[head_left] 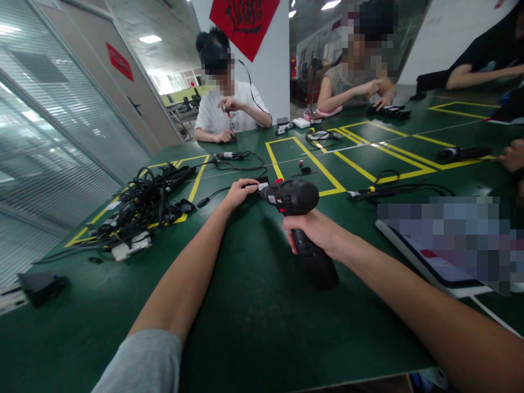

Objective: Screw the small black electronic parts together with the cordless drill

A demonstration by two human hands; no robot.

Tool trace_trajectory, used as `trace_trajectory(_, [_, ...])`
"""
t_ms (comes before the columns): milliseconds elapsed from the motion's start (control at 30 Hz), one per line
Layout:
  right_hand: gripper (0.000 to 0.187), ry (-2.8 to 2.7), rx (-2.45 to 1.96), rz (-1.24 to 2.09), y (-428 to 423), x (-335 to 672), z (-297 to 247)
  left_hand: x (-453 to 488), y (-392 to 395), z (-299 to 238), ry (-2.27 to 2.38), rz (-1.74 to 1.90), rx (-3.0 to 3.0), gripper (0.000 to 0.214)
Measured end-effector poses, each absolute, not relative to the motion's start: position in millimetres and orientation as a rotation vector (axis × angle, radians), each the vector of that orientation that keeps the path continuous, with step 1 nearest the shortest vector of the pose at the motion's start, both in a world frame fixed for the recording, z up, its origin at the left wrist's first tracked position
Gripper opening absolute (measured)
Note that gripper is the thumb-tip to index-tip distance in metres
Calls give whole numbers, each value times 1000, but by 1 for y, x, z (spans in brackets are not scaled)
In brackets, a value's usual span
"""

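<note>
Black cordless drill [295, 199] is clamped around its pistol grip by the right hand [313, 232], over the green workbench surface [229, 327]; the left hand [238, 194], set apart, pinches a white-ended black cable [251, 186] just beside the drill's nose.

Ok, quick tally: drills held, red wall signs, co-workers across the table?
Drill in right hand: 1
Red wall signs: 2, one on the pillar, one on the door
Co-workers: 3, white shirt, grey top, black top
Total: 6
</note>
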State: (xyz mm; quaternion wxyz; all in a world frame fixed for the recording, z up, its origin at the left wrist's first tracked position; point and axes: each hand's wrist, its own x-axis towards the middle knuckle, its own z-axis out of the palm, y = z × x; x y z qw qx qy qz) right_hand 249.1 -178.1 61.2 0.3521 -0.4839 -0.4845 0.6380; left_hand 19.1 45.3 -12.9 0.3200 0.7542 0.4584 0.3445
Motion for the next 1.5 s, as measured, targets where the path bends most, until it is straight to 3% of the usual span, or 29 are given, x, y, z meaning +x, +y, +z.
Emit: trace_trajectory(1500, [14,-1252,-1266,1638,-178,248,61,20,44,-12,1235,927,1982,38])
